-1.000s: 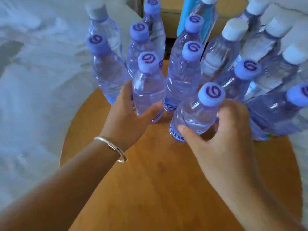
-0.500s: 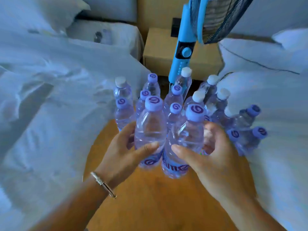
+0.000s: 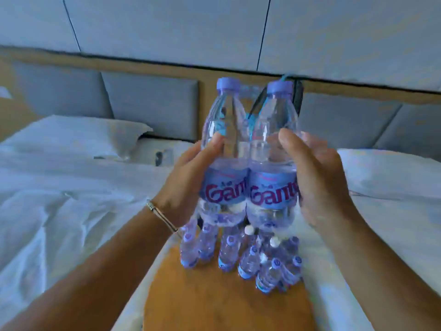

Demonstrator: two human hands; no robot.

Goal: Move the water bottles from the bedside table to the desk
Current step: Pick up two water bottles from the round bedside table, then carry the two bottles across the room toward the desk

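Above table [image 3: 226, 304]: I see two upright bottles, side by side.
Left hand [image 3: 188, 185]: curled round left bottle [image 3: 225, 149].
Right hand [image 3: 319, 182]: curled round right bottle [image 3: 272, 154].

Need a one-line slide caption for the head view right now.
Left hand and right hand each lift a water bottle above the remaining bottles on the bedside table.

Two clear water bottles with purple caps and blue labels are up in the air, upright and touching side by side: the left bottle [image 3: 224, 154] and the right bottle [image 3: 273, 158]. The other bottles [image 3: 241, 256] stand bunched at 6 o'clock below them on the round wooden bedside table [image 3: 214, 304].
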